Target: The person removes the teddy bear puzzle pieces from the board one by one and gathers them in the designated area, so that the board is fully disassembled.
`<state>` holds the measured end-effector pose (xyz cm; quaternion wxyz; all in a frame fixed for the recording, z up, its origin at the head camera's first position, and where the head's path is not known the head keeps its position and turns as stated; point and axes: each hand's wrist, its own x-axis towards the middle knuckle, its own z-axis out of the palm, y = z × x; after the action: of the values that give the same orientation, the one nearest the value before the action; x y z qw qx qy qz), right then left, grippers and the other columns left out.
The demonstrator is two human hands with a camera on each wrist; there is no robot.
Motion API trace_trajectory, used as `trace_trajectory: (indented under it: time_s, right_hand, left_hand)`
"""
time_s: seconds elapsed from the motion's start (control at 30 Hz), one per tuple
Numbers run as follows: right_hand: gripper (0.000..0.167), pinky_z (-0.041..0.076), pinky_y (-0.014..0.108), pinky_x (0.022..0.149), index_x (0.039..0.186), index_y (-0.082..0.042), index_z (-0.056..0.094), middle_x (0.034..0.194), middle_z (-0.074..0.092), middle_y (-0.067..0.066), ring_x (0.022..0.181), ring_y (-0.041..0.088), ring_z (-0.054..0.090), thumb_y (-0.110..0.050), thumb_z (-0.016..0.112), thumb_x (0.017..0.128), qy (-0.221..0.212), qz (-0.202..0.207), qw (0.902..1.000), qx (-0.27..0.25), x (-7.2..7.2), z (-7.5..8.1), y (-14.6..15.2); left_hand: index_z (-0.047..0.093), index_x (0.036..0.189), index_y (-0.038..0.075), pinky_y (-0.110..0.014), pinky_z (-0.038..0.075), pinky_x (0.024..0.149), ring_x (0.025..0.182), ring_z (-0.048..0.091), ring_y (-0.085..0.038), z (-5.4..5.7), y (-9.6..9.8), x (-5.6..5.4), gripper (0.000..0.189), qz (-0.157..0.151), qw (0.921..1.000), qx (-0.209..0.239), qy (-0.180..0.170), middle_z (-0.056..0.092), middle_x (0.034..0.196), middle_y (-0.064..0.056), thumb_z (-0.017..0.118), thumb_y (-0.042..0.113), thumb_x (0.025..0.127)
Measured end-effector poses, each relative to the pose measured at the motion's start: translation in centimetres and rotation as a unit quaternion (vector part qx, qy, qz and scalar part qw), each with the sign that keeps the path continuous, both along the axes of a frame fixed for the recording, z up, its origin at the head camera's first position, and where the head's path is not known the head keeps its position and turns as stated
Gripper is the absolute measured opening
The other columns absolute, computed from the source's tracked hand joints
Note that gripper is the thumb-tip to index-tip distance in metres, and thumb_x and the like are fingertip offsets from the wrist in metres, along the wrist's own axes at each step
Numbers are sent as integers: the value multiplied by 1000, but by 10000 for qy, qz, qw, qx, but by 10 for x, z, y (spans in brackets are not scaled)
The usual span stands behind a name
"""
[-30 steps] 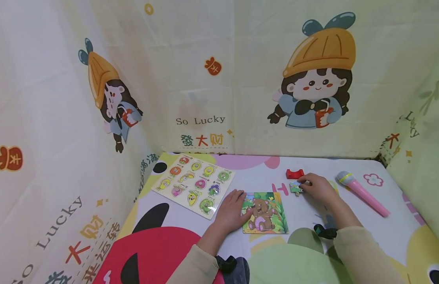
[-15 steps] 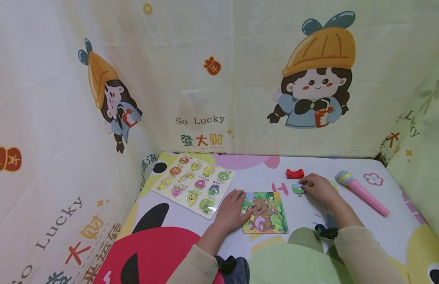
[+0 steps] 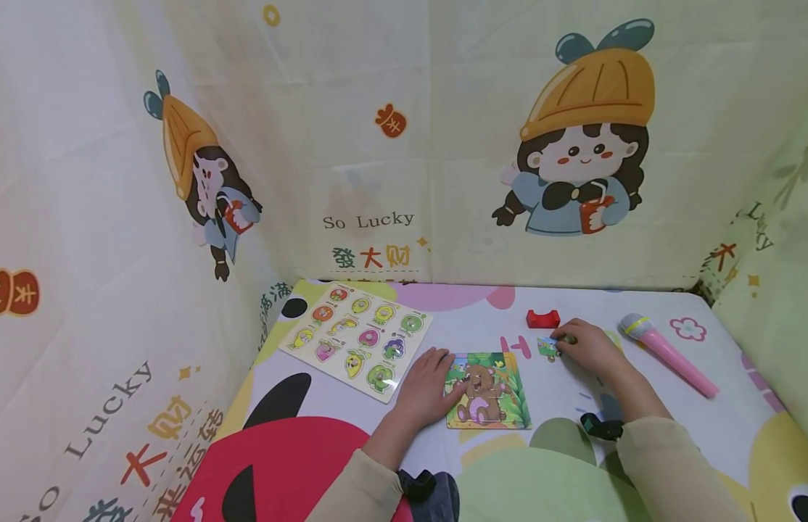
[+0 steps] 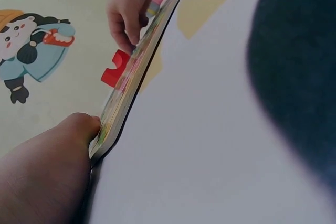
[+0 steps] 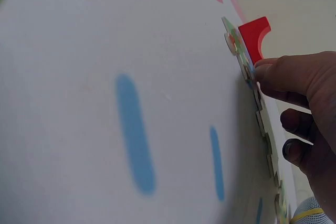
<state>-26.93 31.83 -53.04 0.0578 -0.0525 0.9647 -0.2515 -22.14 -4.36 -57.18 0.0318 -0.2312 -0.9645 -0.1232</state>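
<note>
A square bear jigsaw puzzle (image 3: 485, 391) lies on the table. My left hand (image 3: 425, 388) rests along its left side, with the thumb on the picture and the other fingers extended by the upper left corner. The left wrist view shows that thumb (image 4: 81, 127) against the puzzle's edge. To the right, my right hand (image 3: 588, 348) pinches a small colourful jigsaw piece (image 3: 547, 346) between thumb and fingertips. From the right wrist, this piece (image 5: 237, 48) appears tilted up off the table. More jigsaw pieces (image 5: 270, 156) lie beneath the right hand, mostly hidden from the head view.
A red block with a curved notch (image 3: 543, 319) stands just beyond the right hand. Farther right lies a pink toy microphone (image 3: 678, 359). A board with fruit and vegetable pictures (image 3: 358, 341) is at the left. Printed cloth walls (image 3: 469, 254) enclose the table.
The pinched jigsaw piece has shifted slightly right and turned in the right fingers, mostly during the first half second. My left hand and the bear puzzle have stayed in place.
</note>
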Motion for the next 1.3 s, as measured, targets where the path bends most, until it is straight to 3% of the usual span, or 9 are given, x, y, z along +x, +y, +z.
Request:
trace_trajectory:
  time_s: [0.2,0.4,0.53,0.67,0.83,0.93,1.1,1.3]
  right_hand:
    - [26,48,62,98,115,-9,70,124,60,20,116,42,54,-21,67,93,313,285,9991,32,8,9,-15]
    - [26,51,57,97,116,-14,70,124,62,13,113,34,58,-21,68,91,342,699,9970,-7,22,13,-41]
    - [25,56,44,85,114,-16,70,117,65,8,95,22,59,-22,71,90,329,942,9950,-11,34,13,-58]
    - [25,52,33,77,112,-16,70,112,64,3,88,15,54,-22,73,88,202,1190,9926,-106,43,12,-73]
    - [28,53,42,88,112,-19,69,112,64,-2,95,15,57,-31,75,87,127,1468,9889,-195,52,9,-86]
    - [30,53,46,95,112,-21,68,112,62,-4,101,15,58,-36,75,87,84,1572,9873,-213,56,7,-90]
    - [31,54,42,94,113,-21,67,111,57,-5,100,11,56,-35,75,86,53,1612,9869,-96,59,3,-92]
    - [32,53,45,96,112,-20,66,112,57,-4,102,14,57,-34,76,86,49,1631,9864,-172,60,4,-92]
  left_hand:
    - [38,153,22,-38,24,124,151,26,-22,0,0,1,70,-2,10000,26,-87,36,158,1,38,64,97]
    - [35,154,25,-40,24,124,151,23,-22,0,0,2,70,-45,9999,33,-90,31,160,0,36,66,97]
    - [34,154,28,-42,22,124,152,21,-23,1,0,3,68,-144,9999,40,-57,28,162,1,37,65,97]
    - [33,154,32,-49,18,125,154,16,-25,2,-1,3,68,-491,9987,50,134,25,164,1,41,64,96]
    - [32,154,36,-48,12,126,156,8,-22,3,-1,3,67,-1185,9927,18,241,20,165,5,35,68,96]
    - [29,155,37,-44,16,126,156,8,-21,4,-1,4,69,-1438,9895,-28,162,20,165,5,32,71,95]
    - [28,156,37,-41,25,124,154,16,-22,7,-1,6,73,-1526,9881,-155,120,23,165,3,34,74,93]
    - [29,155,36,-41,28,123,154,19,-23,8,-1,7,76,-1543,9873,-356,153,25,164,1,36,76,91]
